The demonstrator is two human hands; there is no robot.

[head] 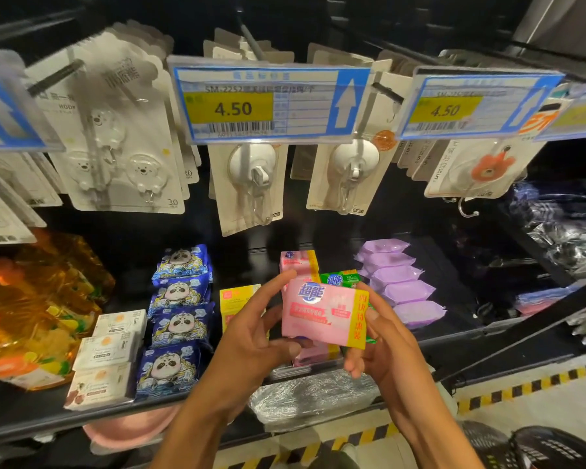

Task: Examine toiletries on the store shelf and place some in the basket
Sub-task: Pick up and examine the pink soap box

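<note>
Soap, one pink soap pack (322,313), held up in front of the store shelf (82,418) between two bare hands, label facing the camera, tilted slightly down to the right. Left hand (251,340) gripping the pack's left edge, forefinger curled over the top corner, thumb pressed beneath; right hand (383,346) gripping the yellow-banded right end, thumb on the front, fingers curled behind and below.

Just behind the pack, more pink packs (296,262) of the same kind and a green pack (340,278) lying on the shelf; left of the pack, a yellow box (237,296), then blue panda-print packs (180,319), then white boxes (109,350); right of the pack, a row of purple packs (403,282); high above the pack, yellow price tags (268,103) and carded wall hooks (251,184).

Below and to the right of the pack, at the bottom corner, a dark slotted basket (555,448); only part of its rim and wall in view, contents impossible to tell.

Looks like the examining step in progress: one item clear of the shelf and turned for reading; not yet placed in the basket. Left to do, by this judgement: deciding on this pack, carrying it down and right to the basket, then looking over further toiletries.
</note>
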